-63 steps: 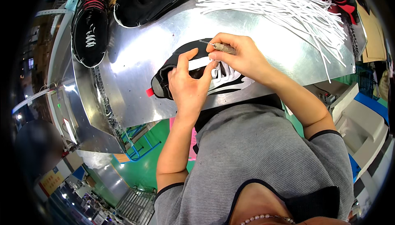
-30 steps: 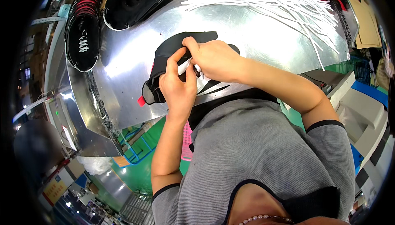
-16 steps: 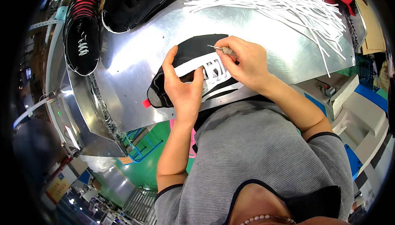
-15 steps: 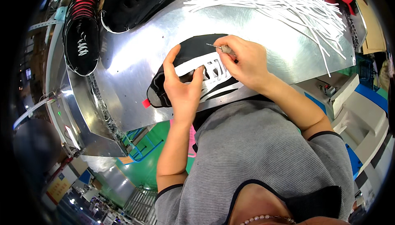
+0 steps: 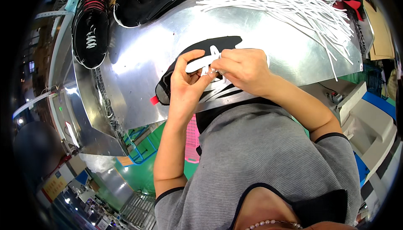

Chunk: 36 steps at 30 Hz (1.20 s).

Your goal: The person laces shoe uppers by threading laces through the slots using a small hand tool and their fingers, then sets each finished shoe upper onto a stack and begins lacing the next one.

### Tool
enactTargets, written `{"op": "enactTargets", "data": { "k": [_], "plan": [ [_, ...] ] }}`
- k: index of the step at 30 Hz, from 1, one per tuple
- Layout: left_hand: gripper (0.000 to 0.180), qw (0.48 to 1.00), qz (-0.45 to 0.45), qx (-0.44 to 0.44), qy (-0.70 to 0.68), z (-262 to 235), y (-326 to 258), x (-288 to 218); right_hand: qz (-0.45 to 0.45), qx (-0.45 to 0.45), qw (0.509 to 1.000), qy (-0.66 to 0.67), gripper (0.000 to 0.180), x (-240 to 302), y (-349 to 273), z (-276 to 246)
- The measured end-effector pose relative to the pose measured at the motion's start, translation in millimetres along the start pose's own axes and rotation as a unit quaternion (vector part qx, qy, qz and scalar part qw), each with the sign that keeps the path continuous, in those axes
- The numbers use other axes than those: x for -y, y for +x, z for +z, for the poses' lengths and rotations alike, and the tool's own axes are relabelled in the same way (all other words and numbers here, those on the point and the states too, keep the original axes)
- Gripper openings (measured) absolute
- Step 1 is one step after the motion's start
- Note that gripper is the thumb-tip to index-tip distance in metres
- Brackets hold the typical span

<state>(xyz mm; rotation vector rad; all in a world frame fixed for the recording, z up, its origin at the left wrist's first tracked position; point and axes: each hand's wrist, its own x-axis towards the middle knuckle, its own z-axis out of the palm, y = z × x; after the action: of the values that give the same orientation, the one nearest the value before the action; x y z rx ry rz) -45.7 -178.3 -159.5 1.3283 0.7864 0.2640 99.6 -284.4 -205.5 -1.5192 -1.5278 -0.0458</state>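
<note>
A black shoe upper (image 5: 226, 42) with a red tab lies on the metal table in front of me, its toe side turned right. My left hand (image 5: 187, 81) grips it around the eyelet area, thumb and fingers closing at a white strip (image 5: 195, 65). White shoelace (image 5: 215, 50) stands up in a loop over the upper. The fingers of my right hand (image 5: 245, 68) are pinched on the lace, close to my left thumb. The small metal-tipped tool seen earlier in that hand is hidden now.
A heap of loose white shoelaces (image 5: 285, 9) covers the far right of the metal table (image 5: 138, 57). Stacked black-and-red uppers (image 5: 90, 41) and more black uppers (image 5: 145, 5) lie at the far left. Below the table's near edge is a pink basket (image 5: 192, 141).
My right hand has moved left and down to the lacing, beside my left thumb. A loop of lace now rises there. The upper has shifted slightly right.
</note>
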Motion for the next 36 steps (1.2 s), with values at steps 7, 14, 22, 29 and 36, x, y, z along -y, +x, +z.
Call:
{"op": "enactTargets", "data": {
  "k": [7,14,22,29,36],
  "plan": [
    [0.037,0.998,0.024,-0.064,0.004,-9.2,17.2,7.4,-0.067,0.063,0.973,0.211,0.014,51.4,-5.7,-24.7],
    [0.045,0.997,0.020,-0.056,0.043,-4.4,20.0,-5.7,0.161,0.151,0.949,0.225,0.011,24.4,-14.9,-18.9],
    [0.036,0.888,0.217,-0.070,0.400,-10.3,-33.3,8.9,0.454,0.095,0.842,0.276,0.020,25.1,-18.5,-22.2],
    [0.023,0.915,0.181,-0.079,0.351,-4.7,-29.5,8.4,0.410,0.020,0.841,0.352,0.016,29.4,-9.2,-0.9],
    [0.024,0.898,0.159,-0.112,0.395,4.9,-21.7,11.4,0.384,-0.006,0.849,0.363,0.018,24.7,-3.4,12.7]
  ]
}}
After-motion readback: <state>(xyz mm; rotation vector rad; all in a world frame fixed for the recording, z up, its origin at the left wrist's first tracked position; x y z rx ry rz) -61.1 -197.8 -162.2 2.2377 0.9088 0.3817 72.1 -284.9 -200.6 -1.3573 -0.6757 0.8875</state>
